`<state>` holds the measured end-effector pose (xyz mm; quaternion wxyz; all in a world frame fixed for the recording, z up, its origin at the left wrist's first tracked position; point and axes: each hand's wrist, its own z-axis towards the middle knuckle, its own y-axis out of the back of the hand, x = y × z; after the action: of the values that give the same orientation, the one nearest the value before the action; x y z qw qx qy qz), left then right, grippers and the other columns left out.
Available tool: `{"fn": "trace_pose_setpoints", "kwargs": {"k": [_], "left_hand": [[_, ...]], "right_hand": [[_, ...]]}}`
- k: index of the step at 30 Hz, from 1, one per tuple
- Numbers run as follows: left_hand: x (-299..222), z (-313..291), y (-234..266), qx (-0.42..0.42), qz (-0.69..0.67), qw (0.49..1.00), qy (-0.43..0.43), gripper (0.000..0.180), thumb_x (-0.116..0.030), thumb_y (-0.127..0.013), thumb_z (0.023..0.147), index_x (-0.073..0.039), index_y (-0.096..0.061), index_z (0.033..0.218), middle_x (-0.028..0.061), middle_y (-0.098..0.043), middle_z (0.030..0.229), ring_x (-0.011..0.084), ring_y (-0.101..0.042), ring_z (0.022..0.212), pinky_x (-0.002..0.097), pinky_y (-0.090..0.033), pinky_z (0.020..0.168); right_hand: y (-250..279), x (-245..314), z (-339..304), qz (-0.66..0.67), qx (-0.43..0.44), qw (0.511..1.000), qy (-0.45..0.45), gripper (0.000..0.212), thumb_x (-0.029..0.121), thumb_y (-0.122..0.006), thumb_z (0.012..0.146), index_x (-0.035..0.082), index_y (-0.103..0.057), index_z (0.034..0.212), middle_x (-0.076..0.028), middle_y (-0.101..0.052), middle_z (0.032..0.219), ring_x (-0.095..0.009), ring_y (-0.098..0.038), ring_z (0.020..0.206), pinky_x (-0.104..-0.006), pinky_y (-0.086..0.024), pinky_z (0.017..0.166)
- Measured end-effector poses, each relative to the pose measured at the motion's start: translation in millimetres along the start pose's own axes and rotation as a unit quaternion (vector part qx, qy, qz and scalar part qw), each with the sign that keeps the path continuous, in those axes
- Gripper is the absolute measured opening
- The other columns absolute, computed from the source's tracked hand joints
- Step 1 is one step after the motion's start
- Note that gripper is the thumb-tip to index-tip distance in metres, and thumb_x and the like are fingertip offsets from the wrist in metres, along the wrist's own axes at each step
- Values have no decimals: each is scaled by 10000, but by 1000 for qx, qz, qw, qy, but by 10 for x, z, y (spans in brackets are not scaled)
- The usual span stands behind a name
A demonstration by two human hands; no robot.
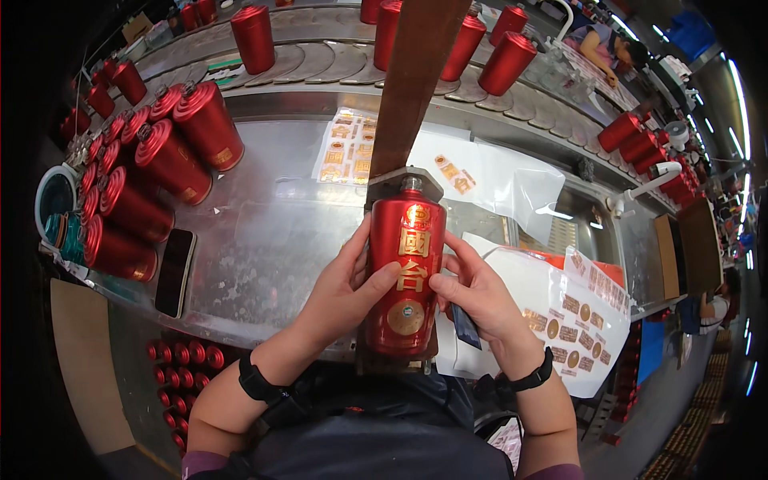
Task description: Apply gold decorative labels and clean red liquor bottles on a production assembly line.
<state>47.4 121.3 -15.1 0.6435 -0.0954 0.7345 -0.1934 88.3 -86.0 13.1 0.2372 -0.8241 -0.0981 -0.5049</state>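
Now holding an opaque red bottle (406, 276) before a brown post (412, 88), unable to tell its contents; clasping it with a half-closed grip from both sides, left side with the left hand (340, 292), right side with the right hand (490, 308), near a dark flat piece (466, 327). Glossy, round-shouldered, lettered in gold. Right of the bottle, see thin sticker sheets (570, 340); left of it, a dark phone (175, 274) on the scuffed metal desk (256, 240), then clustered red bottles (168, 164). Beyond it, see crescent-shaped conveyor plates (324, 60), bearing more.

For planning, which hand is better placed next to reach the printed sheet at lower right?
Probably the right hand: it is nearer the printed sheet; the left hand is across the red bottle.
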Motion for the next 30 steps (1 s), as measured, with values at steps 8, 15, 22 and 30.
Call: {"fn": "trace_pose_setpoints", "kwargs": {"k": [8, 15, 22, 30], "left_hand": [[53, 26, -43, -6, 53, 998, -19, 881, -156, -670, 910, 42, -68, 1522, 207, -368, 1463, 240, -436, 1331, 356, -374, 1098], [36, 11, -65, -3, 54, 998, -26, 856, -149, -652, 919, 41, -74, 1521, 205, -364, 1466, 238, -432, 1335, 355, -371, 1100], [19, 5, -43, -28, 54, 997, -37, 653, -219, -505, 1012, 22, -176, 1521, 178, -399, 1469, 208, -435, 1325, 330, -358, 1089], [49, 12, 2, -33, 68, 997, -34, 563, -217, -439, 1038, 12, -240, 1512, 144, -421, 1465, 181, -421, 1328, 315, -341, 1096]], "right_hand": [[-45, -30, 34, -20, -11, 1000, 13, 894, 100, -782, 815, 43, -239, 1523, -111, -530, 1246, -45, -576, 803, -210, -461, 791], [-46, -32, 24, -3, -9, 1000, 10, 898, 84, -774, 819, 42, -223, 1527, -123, -518, 1269, -50, -590, 833, -220, -471, 823], [-17, -1, 9, 9, 2, 1000, -3, 860, 119, -742, 862, 41, -205, 1529, -152, -497, 1336, -96, -633, 936, -252, -486, 863], [-25, -41, 57, -11, -12, 1000, 7, 836, 140, -727, 882, 36, -204, 1527, -163, -494, 1336, -128, -637, 995, -271, -483, 908]]}}
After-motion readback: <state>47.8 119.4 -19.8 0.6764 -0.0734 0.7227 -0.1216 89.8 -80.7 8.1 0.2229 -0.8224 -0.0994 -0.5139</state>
